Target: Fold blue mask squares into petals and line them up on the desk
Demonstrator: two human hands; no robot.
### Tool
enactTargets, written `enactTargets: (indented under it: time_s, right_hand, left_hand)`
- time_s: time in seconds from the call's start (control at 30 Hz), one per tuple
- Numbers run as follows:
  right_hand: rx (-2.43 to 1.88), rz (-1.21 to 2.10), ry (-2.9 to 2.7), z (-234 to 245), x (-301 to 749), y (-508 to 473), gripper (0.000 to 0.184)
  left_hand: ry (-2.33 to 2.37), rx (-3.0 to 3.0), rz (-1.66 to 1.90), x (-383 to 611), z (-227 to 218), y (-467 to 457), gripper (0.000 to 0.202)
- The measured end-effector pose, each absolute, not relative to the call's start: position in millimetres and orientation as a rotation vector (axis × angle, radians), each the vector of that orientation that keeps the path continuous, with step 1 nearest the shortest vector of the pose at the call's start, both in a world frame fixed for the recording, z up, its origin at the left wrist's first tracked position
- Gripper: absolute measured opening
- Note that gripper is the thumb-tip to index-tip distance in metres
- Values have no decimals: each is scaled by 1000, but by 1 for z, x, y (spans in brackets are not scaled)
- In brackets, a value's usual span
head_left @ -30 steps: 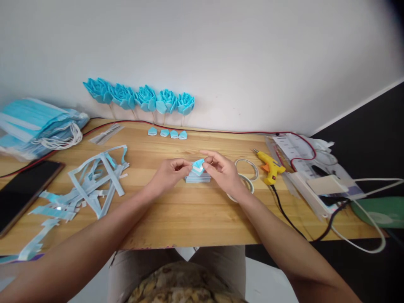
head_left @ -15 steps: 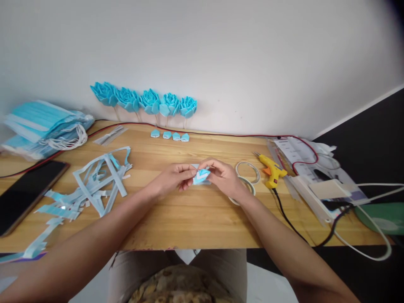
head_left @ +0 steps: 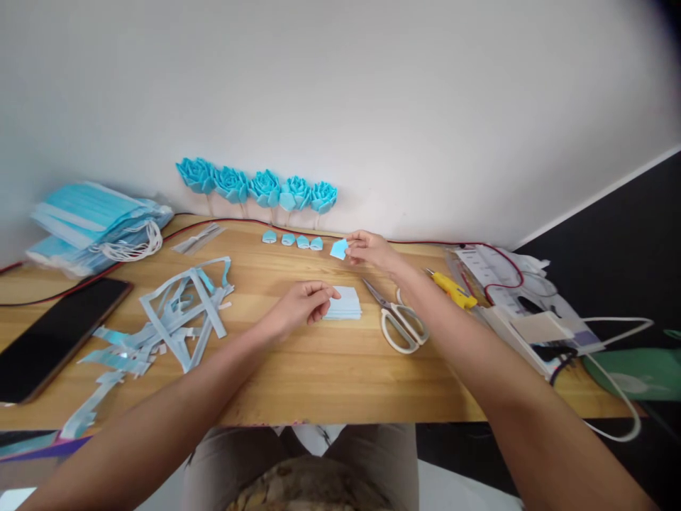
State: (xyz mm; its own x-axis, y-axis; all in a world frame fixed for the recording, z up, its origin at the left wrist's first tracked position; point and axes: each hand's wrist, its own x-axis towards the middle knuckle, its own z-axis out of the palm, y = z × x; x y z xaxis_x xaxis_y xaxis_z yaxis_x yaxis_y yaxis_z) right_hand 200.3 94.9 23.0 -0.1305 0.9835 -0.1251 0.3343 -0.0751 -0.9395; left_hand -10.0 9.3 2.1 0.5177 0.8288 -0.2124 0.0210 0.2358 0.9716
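Observation:
My right hand [head_left: 369, 250] pinches a folded blue fabric petal [head_left: 338, 248] between thumb and fingers, just above the table. To its left, several similar folded petals [head_left: 303, 242] sit in a row. My left hand [head_left: 302, 306] is loosely closed, with its fingertips at the left edge of a stack of pale blue rectangular pieces [head_left: 343, 305]. I see nothing held in it. White-handled scissors [head_left: 400, 328] lie right of the stack, their blades pointing toward the back left. My right forearm partly covers a roll of tape [head_left: 399, 297] beside them.
Blue fabric flowers [head_left: 264, 189] on sticks lean against the wall. Face masks [head_left: 96, 220], cut strips [head_left: 184, 305] and a phone [head_left: 58, 333] lie left. On the right are a yellow glue gun [head_left: 452, 289], a white power strip [head_left: 513, 341] and cables. A red-black wire [head_left: 425, 243] runs along the back.
My right hand has moved away from my left, up and back toward the petal row, carrying the folded petal. The stack and scissors now show. The camera view has shifted slightly.

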Motion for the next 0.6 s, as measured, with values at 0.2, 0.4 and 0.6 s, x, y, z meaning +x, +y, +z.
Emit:
enactTargets:
  time_s: [0.2, 0.4, 0.6]
  right_hand:
    - [-1635, 1120, -1627, 6, 191, 133, 28]
    - [-1729, 1017, -1697, 7, 185, 144, 29]
    - [-1784, 895, -1740, 2, 187, 149, 21]
  left_hand:
    - [892, 1209, 676, -10, 1, 11, 23]
    - [874, 1206, 674, -10, 0, 11, 24]
    - [896, 1200, 685, -10, 2, 11, 25]
